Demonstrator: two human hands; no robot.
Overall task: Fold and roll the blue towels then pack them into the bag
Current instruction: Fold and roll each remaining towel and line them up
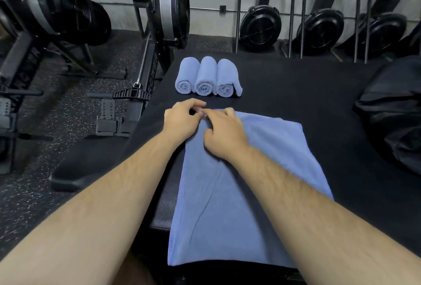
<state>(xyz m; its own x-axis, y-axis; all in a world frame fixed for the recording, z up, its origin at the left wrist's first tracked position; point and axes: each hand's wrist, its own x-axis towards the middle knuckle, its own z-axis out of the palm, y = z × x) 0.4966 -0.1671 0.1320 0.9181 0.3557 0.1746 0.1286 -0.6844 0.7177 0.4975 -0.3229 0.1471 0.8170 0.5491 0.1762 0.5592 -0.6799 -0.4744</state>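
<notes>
My left grip [182, 120] and right grip [224, 133] both pinch the far left corner of the flat blue towel [239, 193] lying on the black desk [307, 93]. Three rolled towels [207, 77] stand just beyond, the bag [394, 114] far right.

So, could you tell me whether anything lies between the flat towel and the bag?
Nothing visible does. The flat towel lies on the black mat, and bare mat runs from it to the bag at right.
</notes>
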